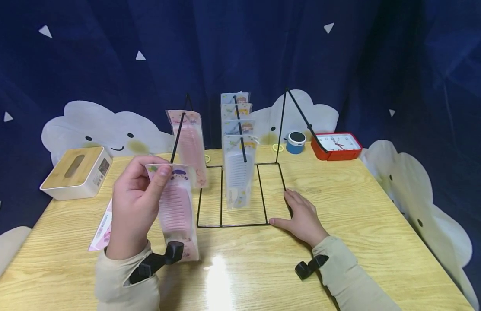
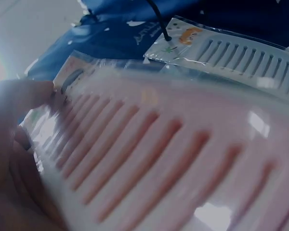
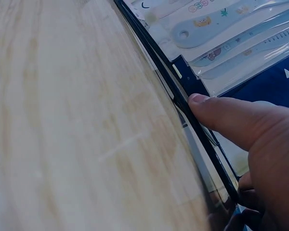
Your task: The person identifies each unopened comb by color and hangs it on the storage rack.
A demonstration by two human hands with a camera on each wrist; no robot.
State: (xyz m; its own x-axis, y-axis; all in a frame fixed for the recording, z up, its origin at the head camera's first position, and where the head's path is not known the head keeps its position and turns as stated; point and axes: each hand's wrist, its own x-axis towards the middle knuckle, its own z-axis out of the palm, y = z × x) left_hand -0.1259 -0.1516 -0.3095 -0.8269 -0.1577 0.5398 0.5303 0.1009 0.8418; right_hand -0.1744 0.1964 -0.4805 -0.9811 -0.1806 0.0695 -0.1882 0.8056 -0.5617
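Observation:
My left hand (image 1: 136, 201) pinches the top of a packaged pink comb (image 1: 177, 211) between thumb and fingers. That pack's upper edge is at the front tip of the left hook on a black wire display rack (image 1: 240, 225); whether the hook passes through it, I cannot tell. Farther back on the same hook hangs another packaged pink comb (image 1: 191, 144). Several packaged light-blue combs (image 1: 240, 170) line the middle hook. With thumb and fingers spread, my right hand (image 1: 304, 220) rests on the rack's front right base corner, its thumb (image 3: 216, 108) touching the front bar.
Partly behind my left forearm, a pink-printed pack (image 1: 102, 231) lies on the wooden table (image 1: 256, 272). A tissue box (image 1: 77, 172) stands at the left. Behind the rack's right side are a blue speaker (image 1: 295, 144) and a red clock (image 1: 337, 147). The right hook (image 1: 302, 114) juts forward, bare.

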